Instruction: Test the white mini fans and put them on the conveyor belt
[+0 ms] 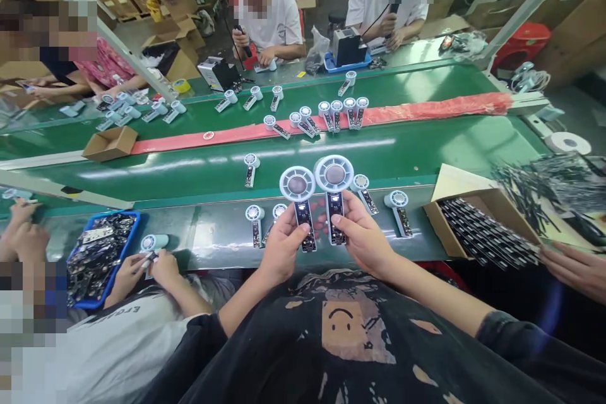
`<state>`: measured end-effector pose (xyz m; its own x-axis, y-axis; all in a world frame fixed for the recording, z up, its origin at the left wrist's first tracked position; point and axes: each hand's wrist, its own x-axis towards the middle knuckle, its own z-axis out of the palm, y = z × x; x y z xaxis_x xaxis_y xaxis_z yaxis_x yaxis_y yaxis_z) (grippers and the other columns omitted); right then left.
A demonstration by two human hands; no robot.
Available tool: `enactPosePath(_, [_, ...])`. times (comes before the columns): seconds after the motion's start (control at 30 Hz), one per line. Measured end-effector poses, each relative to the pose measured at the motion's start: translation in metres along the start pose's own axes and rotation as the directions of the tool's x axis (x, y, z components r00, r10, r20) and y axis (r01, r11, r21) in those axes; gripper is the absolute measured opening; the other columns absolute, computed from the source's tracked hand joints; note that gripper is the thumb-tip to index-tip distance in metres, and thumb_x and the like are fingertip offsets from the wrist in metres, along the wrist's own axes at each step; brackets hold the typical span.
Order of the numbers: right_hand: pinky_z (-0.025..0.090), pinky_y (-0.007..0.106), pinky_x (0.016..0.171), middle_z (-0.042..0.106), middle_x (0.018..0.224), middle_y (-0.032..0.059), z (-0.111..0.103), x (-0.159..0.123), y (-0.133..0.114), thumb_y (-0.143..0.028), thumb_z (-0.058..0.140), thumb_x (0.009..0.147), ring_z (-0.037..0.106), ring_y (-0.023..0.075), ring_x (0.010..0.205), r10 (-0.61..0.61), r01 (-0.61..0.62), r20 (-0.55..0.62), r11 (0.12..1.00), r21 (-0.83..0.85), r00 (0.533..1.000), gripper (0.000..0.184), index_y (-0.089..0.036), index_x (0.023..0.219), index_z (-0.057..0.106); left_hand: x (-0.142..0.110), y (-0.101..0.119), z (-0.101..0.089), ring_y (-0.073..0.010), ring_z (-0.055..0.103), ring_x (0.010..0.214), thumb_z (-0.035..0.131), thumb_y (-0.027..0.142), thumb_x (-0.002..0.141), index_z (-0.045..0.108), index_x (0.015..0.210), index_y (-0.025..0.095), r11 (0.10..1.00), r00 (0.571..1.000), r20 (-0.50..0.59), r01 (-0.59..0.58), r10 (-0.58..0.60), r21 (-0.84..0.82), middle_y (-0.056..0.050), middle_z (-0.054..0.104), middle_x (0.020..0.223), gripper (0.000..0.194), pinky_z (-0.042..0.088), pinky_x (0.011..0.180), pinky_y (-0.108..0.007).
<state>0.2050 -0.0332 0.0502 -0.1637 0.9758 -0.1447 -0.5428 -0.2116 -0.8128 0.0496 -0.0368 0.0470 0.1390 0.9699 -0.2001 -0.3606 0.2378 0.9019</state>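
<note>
Far off to the left of the wearer's hands, a co-worker's hands [146, 265] worked at a white part beside a blue tray [76, 252] heaped with dark components. Nearer in, just beyond and left of the left hand [283, 246], two unfinished fan units [255, 218] lay on the green work ledge [213, 233]. The left hand was closed around the handle of one handheld fan [299, 202], its round white head upright and its open circuit side facing the camera. Close beside it, the right hand [362, 237] was wrapped the same way around a second fan [334, 192], the two heads almost touching above the fingers. Both units seemed to be held up side by side for a check or comparison, so the step in hand looked like inspection of the exposed boards; the next move would probably call for setting one down on the ledge without knocking the loose units [398, 208] lying just right of the right hand. Further right stood a cardboard box [502, 202] of dark strips, and another person's hand [575, 271] rested past it.
</note>
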Motion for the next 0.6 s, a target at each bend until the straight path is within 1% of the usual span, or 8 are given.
enactPosePath(0.1, [0.059,0.04,0.077,0.066,0.115,0.0034,-0.012,-0.001,-0.008,-0.03,0.072,0.076,0.066,0.0217,0.092,0.016,-0.016,0.02,1.0,0.024,1.0,0.051,-0.03,0.122,0.05,0.002,-0.006,0.012,-0.0297,0.064,0.122,0.084,0.041,0.073,0.071,0.116,0.023,1.0,0.999,0.021,-0.027,0.027,-0.006,-0.009,0.071,0.127,0.048,0.049,0.109,-0.047])
enactPosePath(0.2, [0.059,0.043,0.079,0.066,0.114,0.0041,-0.023,-0.001,-0.015,-0.029,0.069,0.074,0.065,0.0246,0.1,0.038,-0.038,0.019,0.998,0.039,0.999,0.05,-0.029,0.121,0.05,0.004,-0.014,0.02,-0.0294,0.057,0.132,0.085,0.041,0.074,0.069,0.12,0.025,0.999,1.0,0.007,-0.03,0.03,-0.028,-0.009,0.067,0.136,0.051,0.042,0.117,-0.048])
enactPosePath(0.3, [0.058,0.044,0.081,0.066,0.115,0.0042,-0.03,-0.001,-0.021,-0.027,0.064,0.074,0.064,0.0255,0.103,0.064,-0.065,0.022,0.997,0.036,0.998,0.051,-0.029,0.122,0.049,0.005,-0.022,0.027,-0.0292,0.055,0.135,0.085,0.04,0.074,0.068,0.123,0.026,0.999,0.999,-0.025,-0.032,0.031,-0.037,-0.009,0.065,0.14,0.054,0.04,0.118,-0.048])
enactPosePath(0.47, [0.058,0.044,0.083,0.066,0.116,0.0041,-0.036,0.0,-0.026,-0.029,0.066,0.075,0.065,0.0246,0.101,0.082,-0.083,0.044,0.996,0.031,0.996,0.051,-0.029,0.123,0.049,0.003,-0.025,0.038,-0.0288,0.059,0.13,0.086,0.038,0.074,0.067,0.124,0.026,0.998,0.997,-0.073,-0.041,0.038,-0.037,-0.009,0.067,0.136,0.055,0.041,0.117,-0.049])
enactPosePath(0.6, [0.058,0.043,0.083,0.065,0.118,0.0035,-0.037,0.002,-0.024,-0.031,0.069,0.077,0.066,0.0232,0.099,0.096,-0.098,0.076,0.995,0.02,0.993,0.051,-0.03,0.123,0.049,0.001,-0.026,0.04,-0.029,0.062,0.127,0.087,0.039,0.073,0.069,0.12,0.025,0.998,0.991,-0.126,-0.047,0.041,-0.046,-0.009,0.07,0.131,0.053,0.043,0.115,-0.049])
